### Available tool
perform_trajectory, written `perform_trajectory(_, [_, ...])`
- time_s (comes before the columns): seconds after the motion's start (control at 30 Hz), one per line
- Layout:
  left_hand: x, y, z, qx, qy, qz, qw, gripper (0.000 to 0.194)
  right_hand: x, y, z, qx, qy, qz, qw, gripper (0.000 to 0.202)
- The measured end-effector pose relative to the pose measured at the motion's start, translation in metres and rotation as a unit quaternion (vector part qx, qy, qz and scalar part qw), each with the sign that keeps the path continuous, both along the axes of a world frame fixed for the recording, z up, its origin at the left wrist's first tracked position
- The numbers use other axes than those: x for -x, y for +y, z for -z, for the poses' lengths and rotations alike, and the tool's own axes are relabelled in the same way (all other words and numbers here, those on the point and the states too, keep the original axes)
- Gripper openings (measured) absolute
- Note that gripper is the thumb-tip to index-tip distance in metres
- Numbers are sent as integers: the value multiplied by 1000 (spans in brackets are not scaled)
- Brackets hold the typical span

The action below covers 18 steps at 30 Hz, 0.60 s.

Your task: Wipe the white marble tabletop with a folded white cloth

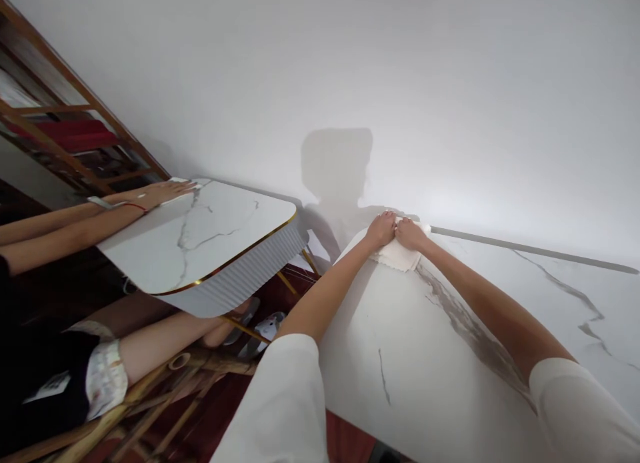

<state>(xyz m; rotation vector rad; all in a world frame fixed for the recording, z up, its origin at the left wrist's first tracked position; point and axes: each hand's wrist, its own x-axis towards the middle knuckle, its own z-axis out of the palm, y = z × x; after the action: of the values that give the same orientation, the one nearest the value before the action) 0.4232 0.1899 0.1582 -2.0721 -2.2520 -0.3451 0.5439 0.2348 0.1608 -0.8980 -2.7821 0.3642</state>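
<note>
Head view: both hands on white cloth, far end of marble table

Wooden rack (60, 106), far left, holds folded red fabric (83, 135). White cloth (400, 255) is under the left hand (383, 229) and right hand (411, 235), touching both; its near part sticks out past the fingers toward the person. Hands side by side, nearly touching. Fingers of both look bent over the cloth; cannot tell if they grip it or only press it.

Cloth lies at the far left part of the marble table (415, 343), close to the wall (475, 116). Gray strip (535, 248) runs along the table's far edge, from beside the cloth to the right. Veined tabletop extends near and right of the hands. Table's left edge slants past the left forearm; a gap separates it from the gold-edged table (225, 229) on the left.

Another person's hands (170, 191) rest at the gold-edged table's far left side, on something white, partly covered. Bamboo chair (165, 399) is near left, below that table.
</note>
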Motion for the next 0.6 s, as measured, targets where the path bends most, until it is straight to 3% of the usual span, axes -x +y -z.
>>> perform_trajectory(0.1, [28,1,4,-18,-7,45,999,43,22,-11,11,-46,55,49,996,45])
perform_trajectory(0.17, [45,-2,7,-20,-18,45,999,42,37,-22,16,-79,93,79,989,46])
perform_trajectory(0.3, [68,-20,11,-7,-9,42,999,44,57,-41,17,-69,94,81,990,48])
perform_trajectory(0.47, [71,-64,12,2,27,48,998,48,54,-74,12,-30,83,28,996,52])
perform_trajectory(0.6, [63,-114,7,22,26,32,999,50,43,-122,5,-31,84,15,996,55])
